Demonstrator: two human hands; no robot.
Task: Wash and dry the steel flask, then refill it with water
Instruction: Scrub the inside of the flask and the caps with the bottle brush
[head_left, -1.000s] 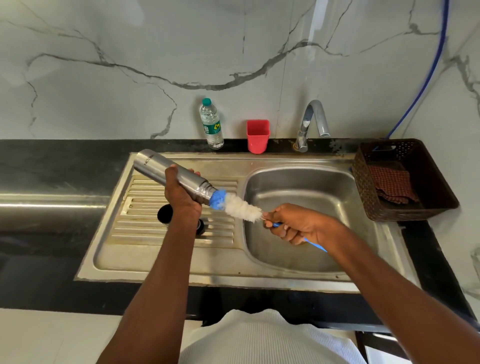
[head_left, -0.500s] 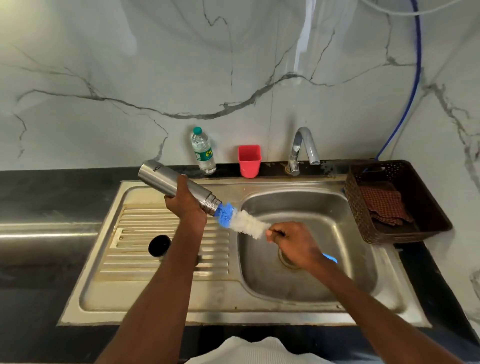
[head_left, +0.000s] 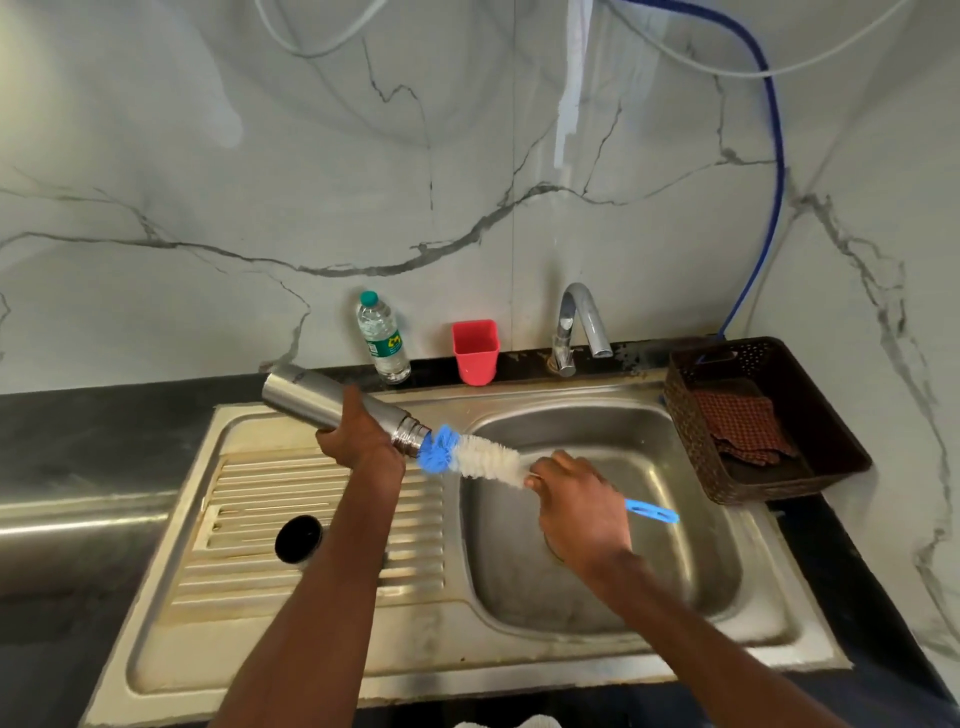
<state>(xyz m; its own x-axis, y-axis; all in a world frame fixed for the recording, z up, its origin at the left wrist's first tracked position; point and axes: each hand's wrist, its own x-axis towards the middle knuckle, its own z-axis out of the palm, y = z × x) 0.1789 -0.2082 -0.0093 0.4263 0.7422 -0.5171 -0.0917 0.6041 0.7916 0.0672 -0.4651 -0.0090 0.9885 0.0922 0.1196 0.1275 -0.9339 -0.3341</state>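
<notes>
The left hand (head_left: 358, 441) is gripping the steel flask (head_left: 332, 402) around its body, fingers wrapped round the far side and thumb across the near side. The flask is being held nearly horizontal above the ribbed draining board (head_left: 291, 525), its base pointing up and left and its threaded mouth pointing right toward the sink basin (head_left: 675, 571).

The right hand (head_left: 576, 512) is holding the bottle brush (head_left: 488, 460) by its stem, fingers curled round it just behind the bristles. The blue handle end is projecting past the hand to the right, above the basin. The blue bristle tip of the brush is sitting at the flask mouth, touching it; the white bristle section is lying outside the flask, between the mouth and the right hand.

The black flask cap (head_left: 297, 539) is resting on the draining board, below the flask and beside the left forearm.

At the rear of the dark worktop (head_left: 78, 431), a plastic water bottle (head_left: 383, 340) and a red cup (head_left: 475, 352) are standing upright beside each other, left of the tap (head_left: 576, 325). No water can be seen running from the tap. To the right of the sink, a brown basket (head_left: 691, 441) is holding a checked cloth (head_left: 743, 426).
</notes>
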